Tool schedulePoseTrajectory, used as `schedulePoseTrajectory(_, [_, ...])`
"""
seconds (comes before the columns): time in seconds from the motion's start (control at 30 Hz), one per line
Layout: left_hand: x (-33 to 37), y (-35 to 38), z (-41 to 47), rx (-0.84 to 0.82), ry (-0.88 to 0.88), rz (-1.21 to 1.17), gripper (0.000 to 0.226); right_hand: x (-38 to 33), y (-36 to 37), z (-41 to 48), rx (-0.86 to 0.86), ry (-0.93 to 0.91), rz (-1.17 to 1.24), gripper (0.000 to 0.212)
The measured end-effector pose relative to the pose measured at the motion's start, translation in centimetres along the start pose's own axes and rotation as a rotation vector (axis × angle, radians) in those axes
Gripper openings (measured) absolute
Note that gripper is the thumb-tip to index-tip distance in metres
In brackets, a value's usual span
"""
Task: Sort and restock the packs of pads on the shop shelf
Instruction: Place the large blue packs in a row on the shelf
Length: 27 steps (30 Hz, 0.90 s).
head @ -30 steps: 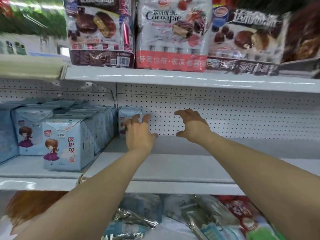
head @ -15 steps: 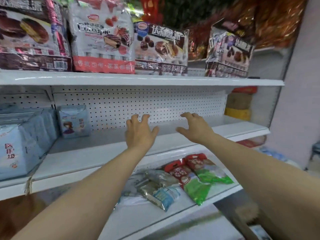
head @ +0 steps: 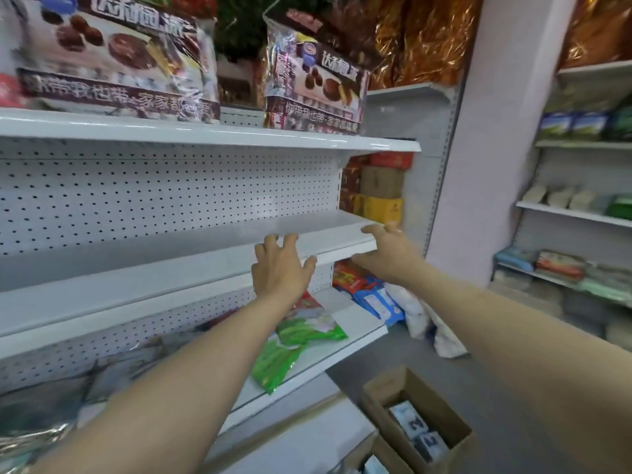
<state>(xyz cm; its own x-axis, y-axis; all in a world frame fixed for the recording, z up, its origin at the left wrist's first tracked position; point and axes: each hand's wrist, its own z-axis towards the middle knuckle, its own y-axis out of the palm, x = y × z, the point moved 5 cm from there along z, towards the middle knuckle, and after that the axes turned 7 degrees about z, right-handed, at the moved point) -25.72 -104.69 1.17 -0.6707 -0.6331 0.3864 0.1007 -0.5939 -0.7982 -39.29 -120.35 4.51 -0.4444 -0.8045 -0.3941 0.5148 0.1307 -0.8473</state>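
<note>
Position: the person stands at the right end of the shop shelf (head: pixel 154 265), both arms stretched toward it.

Left hand (head: pixel 278 268): held over the shelf's front edge, back of the hand up, fingers (head: pixel 273 242) spread wide and slightly bent, holding nothing.

Right hand (head: pixel 390 258): at the shelf's right corner, fingers (head: pixel 371 230) spread and likewise empty. I cannot tell whether either hand actually touches the metal.

Stock: no packs stand on the visible stretch of this shelf. The pale blue packs (head: pixel 415 425), which I take to be the pads, lie in an open cardboard box (head: pixel 434 405) on the floor, low to the person's right and well apart from both hands. Cake bags (head: pixel 119 63) fill the shelf above; green packets (head: pixel 307 331) lie on the one below.

Assessment: the work is between placements, with much of the restocking apparently left to do. The next move calls for bending to the box, gripping a pack across its sides, and standing it upright, face outward, on the bare shelf.
</note>
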Motion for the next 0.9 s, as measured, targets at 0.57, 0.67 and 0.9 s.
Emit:
schedulePoseTrajectory(0.57, [17.5,31.8,-2.6,-0.393,-0.093,-0.044,0.056,36.4,6.9,0.5,-0.316,0.335,0.005,0.064])
schedulePoseTrajectory(0.67, [18.5,37.9,-1.8,-0.451,-0.117,-0.059,0.057,42.0,10.0,1.4,-0.382,0.400,0.004,0.063])
schedulePoseTrajectory(0.9, [19.8,53.1,2.3,-0.592,-0.222,-0.081,0.057,54.7,17.9,7.8,-0.544,0.569,0.021,0.060])
